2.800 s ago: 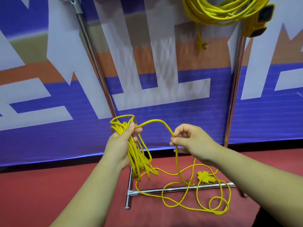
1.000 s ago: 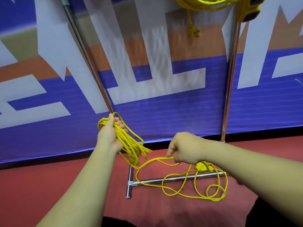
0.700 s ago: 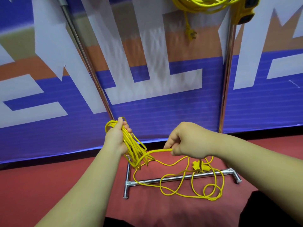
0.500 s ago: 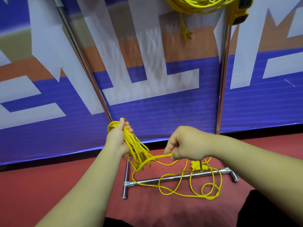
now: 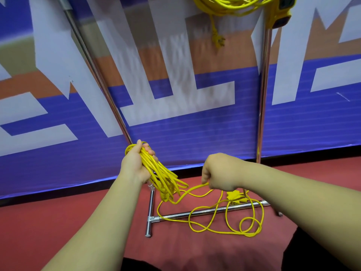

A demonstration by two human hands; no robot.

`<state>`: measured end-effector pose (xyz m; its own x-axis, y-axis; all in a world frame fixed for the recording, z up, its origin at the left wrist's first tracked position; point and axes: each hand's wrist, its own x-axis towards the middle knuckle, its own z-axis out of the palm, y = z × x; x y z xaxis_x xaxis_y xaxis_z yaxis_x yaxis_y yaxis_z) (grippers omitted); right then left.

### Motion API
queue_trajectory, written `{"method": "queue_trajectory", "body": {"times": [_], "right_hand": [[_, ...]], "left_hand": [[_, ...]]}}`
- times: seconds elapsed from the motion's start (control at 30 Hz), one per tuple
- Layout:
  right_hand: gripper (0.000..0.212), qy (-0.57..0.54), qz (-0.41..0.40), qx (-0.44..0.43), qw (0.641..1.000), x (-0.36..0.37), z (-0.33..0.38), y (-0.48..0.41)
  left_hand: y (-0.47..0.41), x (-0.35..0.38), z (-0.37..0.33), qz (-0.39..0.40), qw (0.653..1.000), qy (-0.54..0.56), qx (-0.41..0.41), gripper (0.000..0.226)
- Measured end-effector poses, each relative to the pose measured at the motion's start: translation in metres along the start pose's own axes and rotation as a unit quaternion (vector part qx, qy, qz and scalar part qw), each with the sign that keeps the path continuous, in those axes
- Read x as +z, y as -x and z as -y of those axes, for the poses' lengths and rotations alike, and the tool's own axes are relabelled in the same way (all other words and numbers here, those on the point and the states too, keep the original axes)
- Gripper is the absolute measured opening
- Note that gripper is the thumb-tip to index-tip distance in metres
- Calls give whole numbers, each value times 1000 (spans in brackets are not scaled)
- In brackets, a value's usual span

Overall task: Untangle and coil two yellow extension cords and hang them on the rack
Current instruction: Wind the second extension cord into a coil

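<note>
Stretched across the whole background, printed banner point(image 5: 195, 133) in blue, white and orange, meeting red floor point(image 5: 58, 222) along its lower edge.

Standing in front of it, chrome rack point(image 5: 262, 94): two uprights, the left one slanting in this wide view, and a base bar point(image 5: 195, 213) flat on the floor.

Draped over the rack's top at the upper edge of view, first yellow extension cord point(image 5: 230, 4), coiled. Plug point(image 5: 218, 39) dangling below the coil, yellow-and-black socket block point(image 5: 281, 12) hanging at the right upright.

Two bare forearms reaching forward and down from the lower corners.

Second yellow extension cord point(image 5: 160, 177) partly gathered: bundle of loops hanging from the left fist, remainder sprawled in loose curls on the floor and crossing the base bar. Yellow end fitting point(image 5: 235, 198) on the floor just beside that bar, near the right wrist.

Left hand point(image 5: 136, 165) raised near the foot of the left upright, thumb up, fingers wrapped round the top of the bundle, gripping it firmly.

Right hand point(image 5: 220, 173) lower and to the right, back of hand upward, fingers curled into a fist, pinching a single strand point(image 5: 195, 187) running across from the bundle. Hands apart, joined by that strand alone.
</note>
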<state>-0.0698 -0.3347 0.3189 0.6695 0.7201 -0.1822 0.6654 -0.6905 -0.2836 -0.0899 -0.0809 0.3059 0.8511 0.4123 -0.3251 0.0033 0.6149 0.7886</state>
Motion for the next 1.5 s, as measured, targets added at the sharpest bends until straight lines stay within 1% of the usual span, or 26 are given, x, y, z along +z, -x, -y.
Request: {"method": "queue_trajectory", "body": {"times": [0.07, 0.17, 0.37, 0.5, 0.6, 0.7, 0.8, 0.9, 0.97, 1.13, 1.23, 1.33, 1.5], "right_hand": [[31, -32, -22, 2, 999, -4, -1, 1], [24, -89, -47, -4, 995, -11, 0, 4], [14, -182, -109, -26, 977, -15, -3, 4], [10, -276, -154, -17, 949, -15, -5, 1], [9, -313, -190, -38, 930, -17, -5, 3], [11, -320, -206, -63, 923, -19, -3, 5], [13, -322, -183, -91, 924, -24, -2, 10], [23, -315, -153, -120, 929, -31, -3, 17], [28, -306, -153, -137, 930, -36, -6, 20], [22, -302, -196, -137, 923, -43, -14, 22], [17, -309, -222, -130, 916, -44, -19, 20], [19, -298, -248, -124, 913, -44, -24, 19], [21, -290, -257, -117, 914, -44, -31, 16]], "left_hand": [[-2, -2, 2, 3, 1000, -13, -4, 31], [-1, 0, 7, 8, 999, -35, -10, 29], [8, 6, 12, 26, 997, -72, -22, 29], [15, 13, 16, 47, 992, -113, -15, 29], [20, 18, 21, 82, 985, -151, -9, 28], [26, 22, 25, 119, 975, -186, -10, 26], [37, 28, 32, 151, 963, -224, -12, 24], [49, 34, 40, 170, 952, -255, -13, 23], [53, 37, 43, 176, 950, -259, -18, 23], [59, 42, 44, 196, 946, -252, -48, 25], [62, 45, 46, 214, 942, -251, -60, 22], [65, 47, 47, 231, 936, -256, -68, 26], [69, 51, 50, 257, 931, -244, -87, 31]]}}
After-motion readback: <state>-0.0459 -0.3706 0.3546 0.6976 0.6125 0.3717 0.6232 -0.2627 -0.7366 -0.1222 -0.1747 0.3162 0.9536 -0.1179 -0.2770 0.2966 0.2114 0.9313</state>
